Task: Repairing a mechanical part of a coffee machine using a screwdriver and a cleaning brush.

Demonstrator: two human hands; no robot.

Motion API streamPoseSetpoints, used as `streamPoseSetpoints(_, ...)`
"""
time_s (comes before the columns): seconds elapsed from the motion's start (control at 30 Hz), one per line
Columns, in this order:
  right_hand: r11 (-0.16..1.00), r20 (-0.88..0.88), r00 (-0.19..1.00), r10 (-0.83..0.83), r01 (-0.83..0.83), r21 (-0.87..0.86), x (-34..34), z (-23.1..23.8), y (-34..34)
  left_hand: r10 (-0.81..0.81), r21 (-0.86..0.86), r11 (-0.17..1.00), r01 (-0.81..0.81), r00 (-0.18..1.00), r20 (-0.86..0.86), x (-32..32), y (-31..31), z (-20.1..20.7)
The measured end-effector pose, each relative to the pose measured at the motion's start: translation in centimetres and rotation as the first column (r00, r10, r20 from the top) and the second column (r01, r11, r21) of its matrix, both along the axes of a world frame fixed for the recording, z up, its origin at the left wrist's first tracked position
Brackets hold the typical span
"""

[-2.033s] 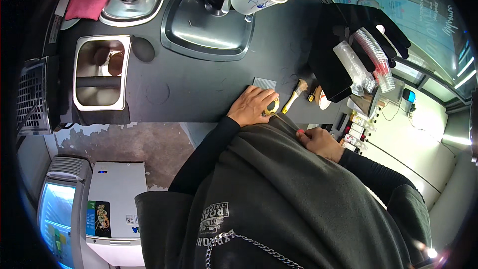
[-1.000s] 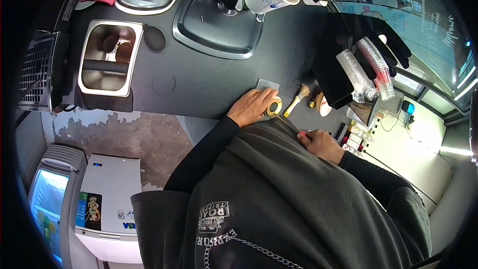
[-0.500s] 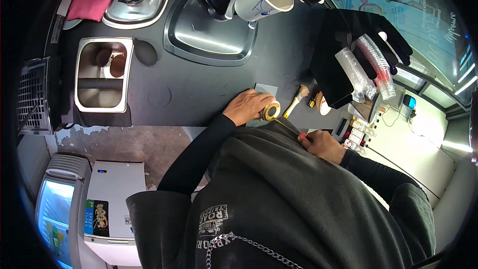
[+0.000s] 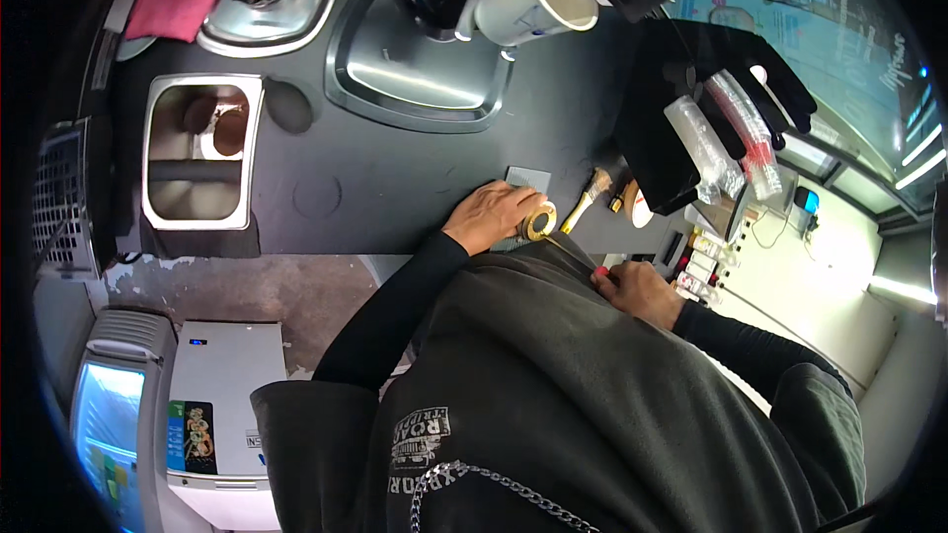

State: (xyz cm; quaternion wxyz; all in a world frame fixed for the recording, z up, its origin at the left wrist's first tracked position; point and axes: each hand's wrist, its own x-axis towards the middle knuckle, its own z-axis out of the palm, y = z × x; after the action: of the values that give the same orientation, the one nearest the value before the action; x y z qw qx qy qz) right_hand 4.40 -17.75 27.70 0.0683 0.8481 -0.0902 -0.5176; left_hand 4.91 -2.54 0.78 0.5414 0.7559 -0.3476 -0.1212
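Observation:
My left hand (image 4: 491, 215) rests on the dark counter (image 4: 395, 178) and grips a small round gold ring-shaped object (image 4: 539, 224) by its side. A small grey square pad (image 4: 527, 179) lies just beyond the fingers, and a wooden-handled brush (image 4: 588, 195) lies to the right of the gold object. My right hand (image 4: 637, 289) sits at the counter's edge against my grey sweatshirt, fingers curled around something small with a red tip that I cannot make out.
A square steel bin (image 4: 195, 150) is sunk into the counter at left. A steel drip tray (image 4: 420, 74) and a paper cup (image 4: 528, 5) stand at the back. Black holder with plastic sleeves (image 4: 706, 128) stands right. White appliance (image 4: 212, 415) sits below.
My left hand has stayed on the gold ring-shaped object, shifting only slightly. My right hand keeps its place at the counter edge. The view swayed a little with my head.

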Motion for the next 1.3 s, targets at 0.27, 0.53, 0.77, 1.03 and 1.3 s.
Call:
streamPoseSetpoints(0.27, 0.998, 0.013, 0.999, 0.038, -0.038, -0.040, -0.3, 0.4, 1.0, 0.011, -0.032, 0.999, -0.011, 1.000, -0.004, -0.2, -0.1, -0.5)
streamPoseSetpoints(0.53, 0.965, 0.017, 0.967, 0.254, -0.252, -0.076, -1.0, 0.4, 0.4, 0.031, -0.020, 0.999, -0.030, 0.997, 0.065, -0.3, -0.2, -0.9)
streamPoseSetpoints(0.77, 0.901, 0.289, 0.854, 0.432, -0.423, -0.098, -6.6, 0.4, -3.0, -0.060, -0.007, 0.998, 0.060, 0.997, 0.043, 1.2, -0.1, -0.1)
streamPoseSetpoints(1.03, 0.947, 0.318, 0.916, 0.246, -0.297, 0.122, -0.7, 2.7, -3.4, -0.062, 0.071, 0.996, 0.057, 0.995, 0.072, 0.9, 0.6, 1.3)
streamPoseSetpoints(1.3, 0.778, 0.529, 0.828, -0.186, -0.204, 0.594, 1.4, 2.0, -7.0, 0.086, 0.243, 0.966, -0.088, 0.996, 0.021, -0.8, -0.9, 3.2)
